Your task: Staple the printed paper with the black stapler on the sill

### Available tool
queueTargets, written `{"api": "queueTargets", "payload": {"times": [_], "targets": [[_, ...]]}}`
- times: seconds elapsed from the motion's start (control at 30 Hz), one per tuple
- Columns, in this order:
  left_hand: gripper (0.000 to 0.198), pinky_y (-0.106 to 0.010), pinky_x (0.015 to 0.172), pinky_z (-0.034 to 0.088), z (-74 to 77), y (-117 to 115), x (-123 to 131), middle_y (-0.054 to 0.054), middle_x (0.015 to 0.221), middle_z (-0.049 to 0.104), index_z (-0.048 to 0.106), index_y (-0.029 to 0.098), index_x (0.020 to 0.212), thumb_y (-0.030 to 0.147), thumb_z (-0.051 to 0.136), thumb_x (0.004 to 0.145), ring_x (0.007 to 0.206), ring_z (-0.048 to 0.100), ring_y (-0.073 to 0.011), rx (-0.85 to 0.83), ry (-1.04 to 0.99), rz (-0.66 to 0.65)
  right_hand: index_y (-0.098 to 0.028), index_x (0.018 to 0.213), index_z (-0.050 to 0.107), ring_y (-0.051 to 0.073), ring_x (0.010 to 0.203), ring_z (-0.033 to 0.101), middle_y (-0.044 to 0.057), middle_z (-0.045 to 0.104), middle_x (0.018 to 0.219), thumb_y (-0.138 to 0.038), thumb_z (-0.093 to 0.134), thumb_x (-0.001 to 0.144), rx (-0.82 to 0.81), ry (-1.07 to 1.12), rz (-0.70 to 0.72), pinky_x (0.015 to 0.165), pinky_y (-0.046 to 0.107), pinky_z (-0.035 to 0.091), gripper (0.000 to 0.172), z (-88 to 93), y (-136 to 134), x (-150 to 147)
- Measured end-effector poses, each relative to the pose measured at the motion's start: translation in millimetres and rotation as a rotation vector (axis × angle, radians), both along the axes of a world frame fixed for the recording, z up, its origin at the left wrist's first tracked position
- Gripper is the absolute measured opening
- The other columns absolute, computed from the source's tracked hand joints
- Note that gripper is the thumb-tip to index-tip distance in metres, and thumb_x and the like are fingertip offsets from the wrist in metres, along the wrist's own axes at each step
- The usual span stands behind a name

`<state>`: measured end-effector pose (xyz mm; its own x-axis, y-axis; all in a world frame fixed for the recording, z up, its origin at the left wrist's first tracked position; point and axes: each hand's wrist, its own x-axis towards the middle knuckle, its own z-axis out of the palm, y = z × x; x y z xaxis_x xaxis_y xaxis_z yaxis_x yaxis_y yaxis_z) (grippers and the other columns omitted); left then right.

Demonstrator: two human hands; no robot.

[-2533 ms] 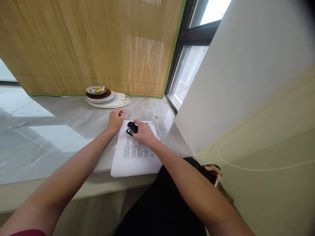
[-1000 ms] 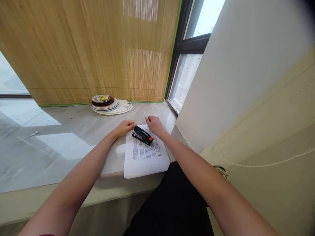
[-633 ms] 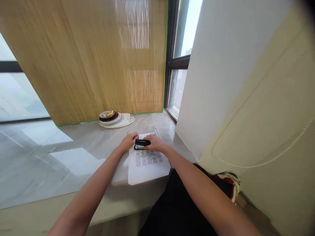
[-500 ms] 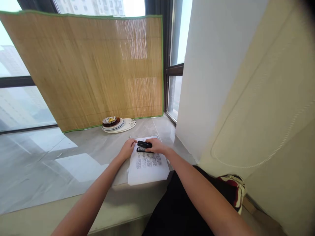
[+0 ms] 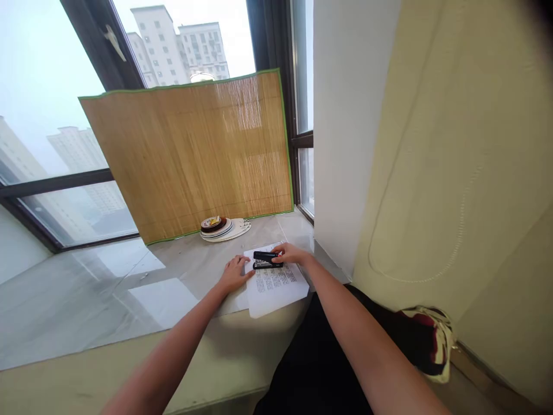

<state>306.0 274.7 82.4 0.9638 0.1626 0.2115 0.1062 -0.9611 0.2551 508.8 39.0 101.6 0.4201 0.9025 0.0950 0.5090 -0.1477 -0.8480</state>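
Note:
A black stapler lies sideways over the upper part of a printed sheet of paper. My right hand grips the stapler's right end between thumb and fingers. At the paper's left edge my left hand rests flat with its fingers spread, the fingertips touching the sheet near the stapler's left end. The sheet's lower edge hangs slightly over the front of the sill. Whether more sheets lie under the top one I cannot tell.
The grey marble window sill carries a stack of plates at the back. A bamboo mat leans against the window. On the right are a white wall, a hanging bead chain and a bag-like item on the floor.
The view has tilted up and shifted left. My left hand's fingers have spread and slid down the paper's left edge. The stapler stays in my right hand over the sheet.

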Motion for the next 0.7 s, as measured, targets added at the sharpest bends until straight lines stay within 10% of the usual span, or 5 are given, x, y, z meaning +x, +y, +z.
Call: {"api": "queueTargets", "payload": {"times": [0.47, 0.7], "targets": [[0.044, -0.052, 0.125, 0.032, -2.6, -4.5, -3.5, -0.009, 0.154, 0.058, 0.059, 0.025, 0.135, 0.052, 0.06, 0.1, 0.145, 0.05, -0.0305, -0.069, -0.015, -0.023, -0.018, 0.118, 0.078, 0.024, 0.1, 0.071, 0.006, 0.079, 0.108, -0.033, 0.079, 0.082, -0.183, -0.471, -0.029, 0.087, 0.028, 0.05, 0.04, 9.4, -4.0, -19.0], [0.04, -0.051, 0.123, 0.035, -2.9, -4.1, -3.4, -0.009, 0.15, 0.061, 0.061, 0.024, 0.13, 0.048, 0.063, 0.098, 0.143, 0.052, -0.03, -0.062, -0.029, -0.006, -0.019, 0.13, 0.073, 0.029, 0.115, 0.068, 0.012, 0.076, 0.123, -0.029, 0.08, 0.082, -0.335, -0.665, -0.078, 0.091, 0.031, 0.05, 0.049, 70.3, -4.0, -31.3]]}}
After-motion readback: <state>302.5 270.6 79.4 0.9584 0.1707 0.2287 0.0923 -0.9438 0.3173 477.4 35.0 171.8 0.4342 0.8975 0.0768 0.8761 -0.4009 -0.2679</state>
